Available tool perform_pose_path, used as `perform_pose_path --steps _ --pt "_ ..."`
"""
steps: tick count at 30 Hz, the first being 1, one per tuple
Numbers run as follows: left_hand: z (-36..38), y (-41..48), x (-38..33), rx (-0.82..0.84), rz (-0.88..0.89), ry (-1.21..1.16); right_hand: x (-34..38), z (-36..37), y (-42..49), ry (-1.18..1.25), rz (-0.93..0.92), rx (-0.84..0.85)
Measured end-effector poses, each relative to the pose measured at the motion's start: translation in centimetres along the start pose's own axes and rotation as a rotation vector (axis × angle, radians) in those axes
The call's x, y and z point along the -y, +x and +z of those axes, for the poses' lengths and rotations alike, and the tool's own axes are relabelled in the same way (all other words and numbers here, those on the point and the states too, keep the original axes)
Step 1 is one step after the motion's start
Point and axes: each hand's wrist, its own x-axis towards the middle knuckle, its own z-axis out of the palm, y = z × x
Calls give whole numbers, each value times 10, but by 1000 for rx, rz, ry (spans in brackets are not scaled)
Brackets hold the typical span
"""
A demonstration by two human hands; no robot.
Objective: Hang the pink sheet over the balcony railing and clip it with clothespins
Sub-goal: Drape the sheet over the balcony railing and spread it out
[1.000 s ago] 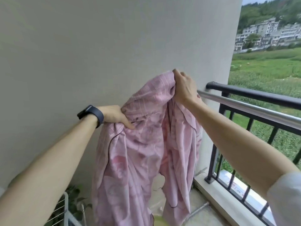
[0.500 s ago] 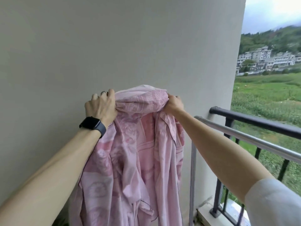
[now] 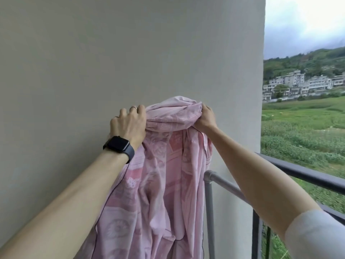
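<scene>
The pink sheet with a pale floral print hangs bunched in front of the wall, held up by its top fold. My left hand, with a dark watch on the wrist, grips the fold's left end. My right hand grips its right end. The sheet's lower part runs out of the bottom of the frame. The dark balcony railing lies to the right, below my right forearm, and the sheet does not touch it. No clothespins are in view.
A silver metal pipe rail stands just right of the sheet, inside the dark railing. A plain grey-white wall fills the left and centre. Green fields and distant buildings lie beyond the railing.
Both hands have raised the sheet's gathered top fold higher against the wall. The view has tilted upward, so the floor and the rack at lower left are out of the frame.
</scene>
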Motion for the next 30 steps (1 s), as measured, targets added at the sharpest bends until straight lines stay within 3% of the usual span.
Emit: perform_pose_path --steps 9,21,24,30 --pt "-39 -16 -89 -21 146 -130 -61 -102 -39 -149 109 -99" --pt "-163 -86 -140 -92 351 -366 -34 -258 -194 -328 307 -364" --pt "-201 -121 -157 -40 383 -439 -31 -296 -244 -407 342 -304" --pt "-259 -208 -187 157 374 -640 -32 -362 -339 -631 482 164"
